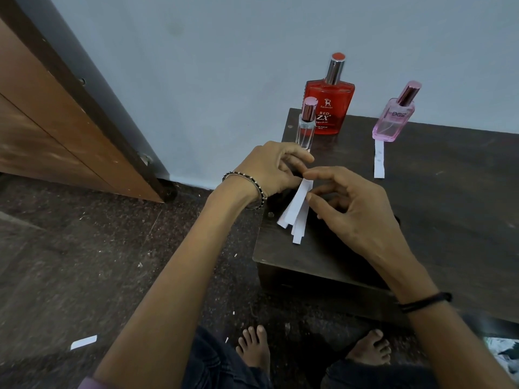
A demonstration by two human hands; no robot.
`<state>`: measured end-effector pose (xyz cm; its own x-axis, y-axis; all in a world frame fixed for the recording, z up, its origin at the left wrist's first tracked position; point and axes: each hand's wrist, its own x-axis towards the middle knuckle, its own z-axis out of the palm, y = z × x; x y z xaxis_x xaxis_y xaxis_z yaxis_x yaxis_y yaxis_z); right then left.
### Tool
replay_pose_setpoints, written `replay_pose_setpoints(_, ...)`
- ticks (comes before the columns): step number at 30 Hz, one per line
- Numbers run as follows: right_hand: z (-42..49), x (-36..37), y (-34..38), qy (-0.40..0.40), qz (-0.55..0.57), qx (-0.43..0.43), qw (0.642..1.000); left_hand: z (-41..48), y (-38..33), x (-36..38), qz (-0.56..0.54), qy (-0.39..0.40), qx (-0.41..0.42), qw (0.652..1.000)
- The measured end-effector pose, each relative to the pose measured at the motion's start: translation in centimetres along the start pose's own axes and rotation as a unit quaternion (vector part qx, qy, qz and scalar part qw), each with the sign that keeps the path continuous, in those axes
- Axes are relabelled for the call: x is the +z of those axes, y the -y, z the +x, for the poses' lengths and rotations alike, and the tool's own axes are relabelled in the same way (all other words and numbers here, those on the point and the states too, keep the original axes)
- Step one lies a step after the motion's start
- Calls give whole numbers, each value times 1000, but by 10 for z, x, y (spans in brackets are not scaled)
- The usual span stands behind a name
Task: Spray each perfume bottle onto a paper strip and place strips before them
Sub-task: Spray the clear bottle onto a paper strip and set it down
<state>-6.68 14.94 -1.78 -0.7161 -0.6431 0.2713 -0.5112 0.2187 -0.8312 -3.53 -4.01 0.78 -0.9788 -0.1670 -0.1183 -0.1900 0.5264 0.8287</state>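
Three perfume bottles stand at the back of a dark wooden table (438,209): a small clear bottle (306,127) at the left, a big red bottle (330,102) behind it, and a pink bottle (394,116) to the right. One white paper strip (379,160) lies flat in front of the pink bottle. My left hand (269,169) pinches the top of a bunch of white paper strips (295,211) that hang down over the table's left edge. My right hand (351,203) touches the same bunch, thumb and forefinger closed on one strip near its top.
A brown wooden door (64,127) stands at the left against a pale blue wall. One stray paper strip (83,342) lies on the dark speckled floor. My bare feet (254,349) rest below the table's front edge.
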Motion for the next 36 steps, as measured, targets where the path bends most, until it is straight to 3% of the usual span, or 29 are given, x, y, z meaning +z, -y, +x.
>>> replay_pose_setpoints(6,2,4,1,-2,-30,6,1000,0,0,0,-3,-1,2,1000)
replay_pose_setpoints(16,3,5,0,-78,-103,14,992,-1,4,-5,-22,29,-7,999)
replay_pose_setpoints(21,3,5,-1,-91,-89,24,992,-2,2,-3,-24,21,-2,999)
replay_pose_setpoints(36,4,5,0,-43,-74,-13,996,3,0,6,60,-11,10,998)
